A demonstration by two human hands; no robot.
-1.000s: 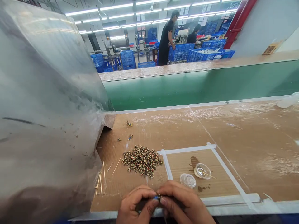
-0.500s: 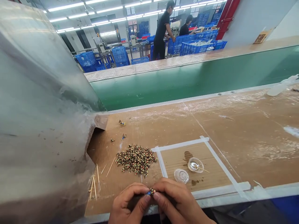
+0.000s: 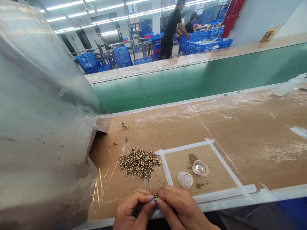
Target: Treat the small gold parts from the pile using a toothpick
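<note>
At the table's front edge, my left hand (image 3: 135, 207) and my right hand (image 3: 181, 206) meet fingertip to fingertip. Between them they pinch one tiny painted figurine (image 3: 154, 199), with blue, yellow and dark parts; the fingers cover most of it. Just beyond lies a heap of small dark, cream and red pieces (image 3: 139, 163). Right of the heap, inside a white tape frame (image 3: 166, 169), a clear plastic cup (image 3: 194, 166) holds a thin wooden stick (image 3: 209, 172). A round clear lid (image 3: 185, 180) lies beside the cup.
Loose wooden sticks (image 3: 97, 191) lie at the left, near a large metal housing (image 3: 48, 127). A few small figurines (image 3: 126, 139) sit behind the heap. Beyond the cardboard-covered table runs a green belt (image 3: 153, 89). Farther back, a person (image 3: 169, 32) stands by blue crates (image 3: 201, 46).
The figurine has turned slightly between my fingertips, and my right fingers cover more of it. In the background, the standing person has leaned farther right over the crates.
</note>
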